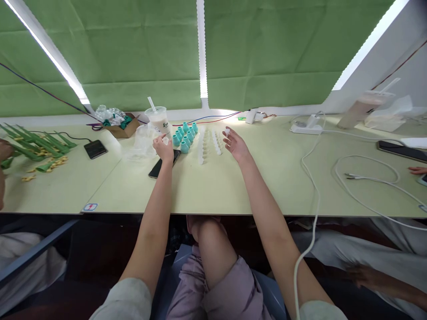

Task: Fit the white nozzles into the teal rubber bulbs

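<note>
My right hand [237,146] pinches a small white piece [227,132] between thumb and fingertip, with the other fingers loosely spread. Just left of it, small white pieces stand in rows [216,143], and a longer white row [200,149] lies beside them. My left hand [163,148] is closed, its fingertips together; what they hold, if anything, is too small to make out. It hovers over a dark phone [163,165], near a group of several teal vase-shaped pieces [184,147]. Behind that hand stands a lidded drink cup with a straw [157,116].
A crumpled clear plastic bag [142,142] and a cardboard box [122,130] sit at left. Farther left are green and yellow pieces [43,149] and another phone [95,149]. White cables [313,178] run from a power strip [306,129] at right. Other people sit on both sides.
</note>
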A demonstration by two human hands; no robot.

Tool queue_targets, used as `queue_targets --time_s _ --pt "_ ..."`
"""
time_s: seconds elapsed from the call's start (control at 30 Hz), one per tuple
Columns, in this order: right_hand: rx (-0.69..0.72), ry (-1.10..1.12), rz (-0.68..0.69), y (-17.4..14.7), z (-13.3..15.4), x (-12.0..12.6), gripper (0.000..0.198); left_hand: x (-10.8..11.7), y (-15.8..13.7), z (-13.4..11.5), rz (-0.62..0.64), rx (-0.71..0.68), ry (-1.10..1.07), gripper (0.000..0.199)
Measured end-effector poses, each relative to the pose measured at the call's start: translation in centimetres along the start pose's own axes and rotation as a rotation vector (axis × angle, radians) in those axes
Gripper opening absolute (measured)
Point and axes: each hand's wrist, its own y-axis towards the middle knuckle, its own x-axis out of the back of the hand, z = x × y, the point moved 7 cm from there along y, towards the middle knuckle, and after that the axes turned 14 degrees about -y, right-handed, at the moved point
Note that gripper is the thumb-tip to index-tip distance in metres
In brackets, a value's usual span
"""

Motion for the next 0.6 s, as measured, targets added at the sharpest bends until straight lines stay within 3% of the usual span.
queue_targets --time_s 0.2,0.33,0.43,0.5,0.6 --pt "0.050 -0.265 -0.140 0.7 0.0 3.4 0.033 0.0 -0.2 -0.9 -0.045 -0.056 0.035 0.026" --pt "0.029 -0.782 -0.511 0.3 0.1 7.6 0.024 -0.5 -0.4 -1.6 -0.011 -0.126 -0.015 0.021" --pt "-0.064 -1.168 -0.582 0.2 -0.6 8.8 0.016 -0.9 -0.7 -2.6 0.028 -0.191 -0.040 0.017" --pt "-0.095 -1.346 -0.569 0.2 -1.1 8.9 0.017 -1.2 -1.0 -3.9 0.105 -0.262 -0.060 0.014" --pt "-0.076 -1.487 -0.587 0.2 -1.3 8.9 0.020 -2.4 -2.1 -6.4 0.363 -0.391 -0.120 0.021"
